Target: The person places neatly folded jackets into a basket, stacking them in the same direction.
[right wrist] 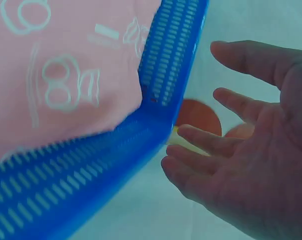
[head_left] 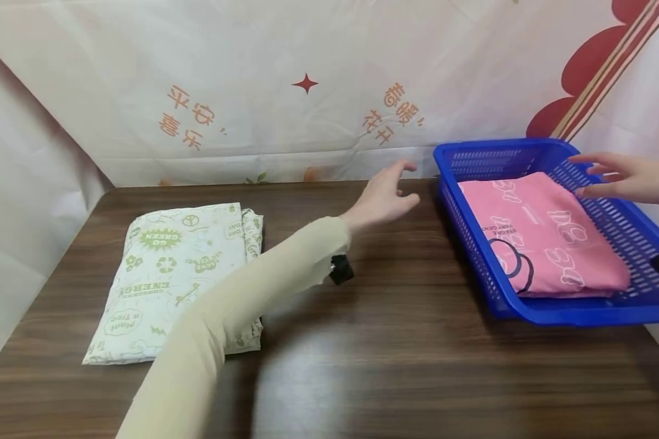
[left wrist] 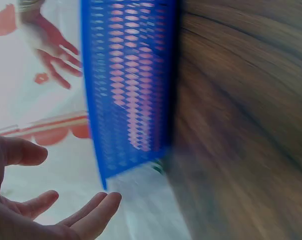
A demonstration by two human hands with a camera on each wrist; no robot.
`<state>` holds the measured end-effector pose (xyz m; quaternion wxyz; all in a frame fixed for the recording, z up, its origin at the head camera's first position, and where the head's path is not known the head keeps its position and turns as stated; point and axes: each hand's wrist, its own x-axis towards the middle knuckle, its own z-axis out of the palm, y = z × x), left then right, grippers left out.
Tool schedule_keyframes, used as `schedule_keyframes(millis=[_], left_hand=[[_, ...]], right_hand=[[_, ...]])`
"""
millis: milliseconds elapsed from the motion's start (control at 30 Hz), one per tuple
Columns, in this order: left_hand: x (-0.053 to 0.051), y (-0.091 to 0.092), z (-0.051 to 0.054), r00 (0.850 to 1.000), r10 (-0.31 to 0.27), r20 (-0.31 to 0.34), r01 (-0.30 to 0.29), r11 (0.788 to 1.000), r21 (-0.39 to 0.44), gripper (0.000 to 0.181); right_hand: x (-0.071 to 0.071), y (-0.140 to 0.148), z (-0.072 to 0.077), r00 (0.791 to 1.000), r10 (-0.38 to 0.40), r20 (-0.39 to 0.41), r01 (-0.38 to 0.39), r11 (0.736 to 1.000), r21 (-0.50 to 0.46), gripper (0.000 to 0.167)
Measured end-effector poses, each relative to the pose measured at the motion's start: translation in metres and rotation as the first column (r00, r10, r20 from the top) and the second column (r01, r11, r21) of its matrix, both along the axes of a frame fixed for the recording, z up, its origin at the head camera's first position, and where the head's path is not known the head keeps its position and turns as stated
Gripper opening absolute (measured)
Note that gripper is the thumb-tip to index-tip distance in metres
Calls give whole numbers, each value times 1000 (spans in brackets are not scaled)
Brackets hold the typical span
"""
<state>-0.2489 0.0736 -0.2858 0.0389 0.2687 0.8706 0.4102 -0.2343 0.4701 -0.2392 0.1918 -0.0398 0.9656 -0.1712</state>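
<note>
Folded pink cloth (head_left: 549, 235) already in blue plastic basket (head_left: 571, 315), folded green-print cloth (head_left: 178, 274) probably remaining, left hand (head_left: 383, 196) and right hand (head_left: 631, 177) empty, loosely spread.

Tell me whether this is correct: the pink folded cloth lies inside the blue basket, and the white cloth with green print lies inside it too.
No: the white cloth with green print lies on the table, outside the blue basket, as the head view shows. The pink folded cloth is inside.
</note>
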Motion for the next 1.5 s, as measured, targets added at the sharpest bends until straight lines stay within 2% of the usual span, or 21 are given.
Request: schedule_keyframes(millis=[133,267,433,733,967,1200,1500], left_hand=[[0,-18,-16,998,10,60,-11,1000,17,51],[0,-30,-26,994,18,103,-21,999,28,49],[-1,-43,-35,991,49,124,-49,999,-4,48],[-7,-72,-49,990,78,119,-65,992,-108,46],[-8,-94,-49,987,110,117,-91,984,-153,44],[-8,-111,-49,987,119,105,-101,982,-162,43],[-3,-137,-47,983,153,99,-138,979,-150,42]], right_hand=[[-1,-20,2,999,41,21,-41,999,8,83],[-2,-32,-1,996,86,8,-86,996,-5,71],[-7,-43,-9,987,151,-50,-153,987,-47,52],[-20,-73,-11,966,213,-148,-232,964,-126,46],[-31,-89,-10,947,237,-216,-271,951,-146,45],[-36,-107,-5,966,185,-183,-215,962,-166,48],[-42,-136,6,967,182,-181,-224,942,-250,51]])
